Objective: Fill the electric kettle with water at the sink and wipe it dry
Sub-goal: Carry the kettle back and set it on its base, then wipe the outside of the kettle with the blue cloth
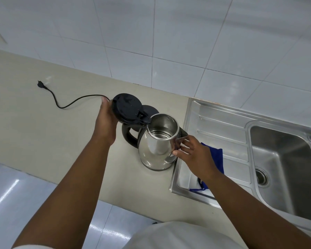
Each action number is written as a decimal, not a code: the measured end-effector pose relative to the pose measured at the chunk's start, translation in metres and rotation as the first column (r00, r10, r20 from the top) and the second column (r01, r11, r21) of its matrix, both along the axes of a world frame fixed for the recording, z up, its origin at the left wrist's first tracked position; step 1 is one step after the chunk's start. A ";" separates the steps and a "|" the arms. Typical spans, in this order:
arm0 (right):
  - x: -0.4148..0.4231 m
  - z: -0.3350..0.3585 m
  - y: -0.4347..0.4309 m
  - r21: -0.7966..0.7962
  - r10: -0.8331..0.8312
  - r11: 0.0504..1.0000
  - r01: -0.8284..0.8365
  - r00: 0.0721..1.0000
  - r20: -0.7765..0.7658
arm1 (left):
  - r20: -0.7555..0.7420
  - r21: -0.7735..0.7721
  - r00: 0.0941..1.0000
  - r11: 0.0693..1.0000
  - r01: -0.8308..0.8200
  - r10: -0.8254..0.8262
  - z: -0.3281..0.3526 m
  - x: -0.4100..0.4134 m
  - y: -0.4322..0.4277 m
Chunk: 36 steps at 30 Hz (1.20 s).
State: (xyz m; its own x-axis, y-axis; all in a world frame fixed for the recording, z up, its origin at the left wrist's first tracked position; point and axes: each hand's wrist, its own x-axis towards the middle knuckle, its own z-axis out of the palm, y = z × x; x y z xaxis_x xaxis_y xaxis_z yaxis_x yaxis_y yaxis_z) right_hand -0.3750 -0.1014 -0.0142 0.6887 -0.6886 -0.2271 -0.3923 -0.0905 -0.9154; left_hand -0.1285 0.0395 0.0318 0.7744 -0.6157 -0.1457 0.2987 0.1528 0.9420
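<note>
A stainless steel electric kettle [156, 148] with a black handle stands on the beige counter, just left of the sink. Its black lid [127, 107] is swung wide open, and the inside looks empty. My left hand [105, 121] grips the back of the open lid. My right hand [192, 155] rests its fingertips against the kettle's right side, below the spout. A blue cloth [216, 159] lies on the sink's drainboard, partly hidden under my right hand and forearm.
The kettle's black base [151, 109] sits behind it, its cord [68, 103] trailing left to an unplugged plug [40, 84]. The steel sink basin [285, 168] with a drain lies right. A white tiled wall backs the counter [34, 132].
</note>
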 end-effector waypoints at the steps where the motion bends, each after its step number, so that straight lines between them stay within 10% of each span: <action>1: 0.000 -0.001 0.000 -0.002 -0.006 1.000 0.006 1.000 0.001 | -0.013 -0.046 1.000 0.999 -0.009 0.009 0.008 -0.001 -0.004; 8: 0.000 -0.002 0.002 -0.024 -0.012 1.000 0.012 1.000 -0.004 | 0.010 -0.198 0.992 0.972 0.123 -0.124 0.041 -0.031 -0.027; 12: 0.000 -0.005 0.002 -0.041 -0.004 0.999 0.003 1.000 -0.022 | 0.343 0.073 0.934 0.994 0.083 -0.104 0.047 -0.062 -0.050; 17: 0.000 -0.008 0.003 -0.070 -0.014 0.997 0.014 1.000 0.000 | 0.868 0.464 0.271 0.873 -0.151 -0.415 0.016 -0.088 -0.067; 22: 0.000 -0.008 0.004 -0.113 0.002 0.994 -0.003 1.000 -0.009 | 0.823 0.543 0.011 0.781 -0.309 -0.568 0.004 -0.089 -0.069; 36: -0.001 -0.010 0.004 -0.099 -0.018 0.995 0.018 1.000 -0.005 | 0.794 0.605 0.170 0.786 -0.129 -0.583 0.006 -0.076 -0.059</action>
